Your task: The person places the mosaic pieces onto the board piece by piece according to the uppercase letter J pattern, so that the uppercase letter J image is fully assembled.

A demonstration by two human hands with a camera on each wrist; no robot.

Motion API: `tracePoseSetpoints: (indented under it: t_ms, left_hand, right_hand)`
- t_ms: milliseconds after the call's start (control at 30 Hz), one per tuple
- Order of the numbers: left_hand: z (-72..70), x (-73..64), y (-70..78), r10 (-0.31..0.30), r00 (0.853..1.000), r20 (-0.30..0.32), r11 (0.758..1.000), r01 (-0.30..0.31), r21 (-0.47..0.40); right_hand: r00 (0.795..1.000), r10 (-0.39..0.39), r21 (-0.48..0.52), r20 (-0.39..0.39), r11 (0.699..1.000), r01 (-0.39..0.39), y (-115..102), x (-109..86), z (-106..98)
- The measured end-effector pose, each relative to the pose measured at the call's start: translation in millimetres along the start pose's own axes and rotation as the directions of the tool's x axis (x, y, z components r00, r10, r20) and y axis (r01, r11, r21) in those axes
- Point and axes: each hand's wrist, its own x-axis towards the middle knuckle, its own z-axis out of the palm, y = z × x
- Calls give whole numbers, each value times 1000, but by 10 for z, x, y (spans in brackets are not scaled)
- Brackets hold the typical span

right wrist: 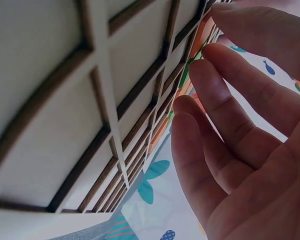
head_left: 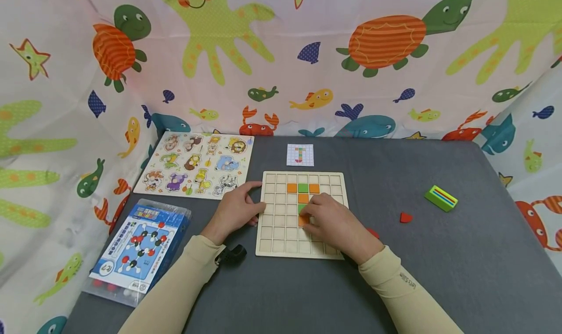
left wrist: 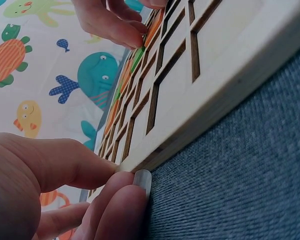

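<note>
A wooden grid board point(head_left: 272, 232) lies flat before me, with several orange and green square tiles in its cells. They form a short row at the top and a column running down from its middle. My left hand point(head_left: 237, 208) pinches the board's left edge, thumb on the rim and fingertips against its side, as the left wrist view shows. Over the column's lower end is my right hand point(head_left: 335, 225); its fingertips touch the lowest orange tile point(head_left: 304, 221). In the right wrist view the right fingers point(right wrist: 230, 115) are loosely extended, partly covering the tiles.
Behind the board lies a small pattern card point(head_left: 300, 155). An animal puzzle board point(head_left: 193, 166) and a bagged molecule kit point(head_left: 140, 248) are at left. To the right are a red piece point(head_left: 406, 218), another red piece point(head_left: 373, 232) beside my wrist, and a green striped block point(head_left: 441, 198).
</note>
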Motion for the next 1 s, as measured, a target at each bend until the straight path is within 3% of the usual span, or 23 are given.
tracePoseSetpoints:
  t_ms: [167,400,1000]
  left_hand:
    - [-1,14,4,-4,1000,-8,1000,4,-3]
    - [32,12,-22,-19,1000,0,1000,19,-6]
    - [22,11,-20,-10,1000,-7,1000,10,-9]
  right_hand:
    - [1000,7,20,8,1000,-7,37,8,-59]
    - [992,121,34,16,992,-122,280,-144,-236]
    - [944,328,-39,-23,944,-329,1375,-1160,-752]
